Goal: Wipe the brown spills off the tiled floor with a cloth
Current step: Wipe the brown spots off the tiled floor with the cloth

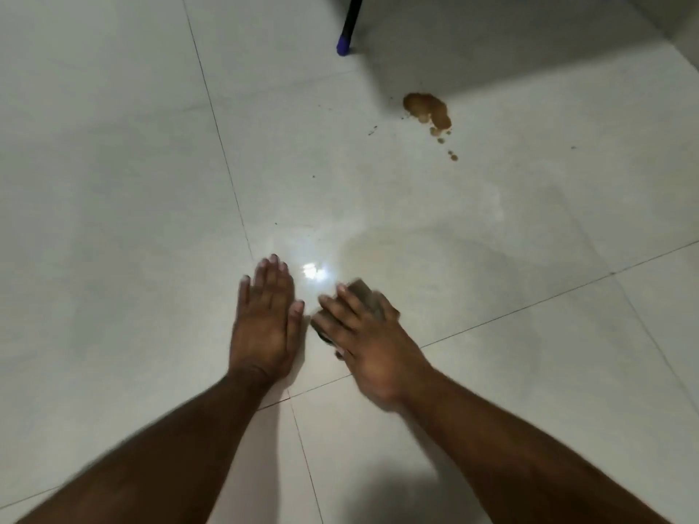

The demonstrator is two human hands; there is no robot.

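Blurring hides most of the cloth [365, 298], a folded grey-brown pad only partly showing under the right hand [365, 334], whose spread fingers press it onto the tiled floor [113, 164]. Just beside it at 9 o'clock, the left hand [266, 327] lies flat, fingers straight, holding nothing. Well apart at 1 o'clock sits the brown spill [427, 109], an irregular blotch trailing droplets. A dark chair leg [350, 22] with blue tip is cut off at 12 o'clock. Glossy pale tiles lie open all around.
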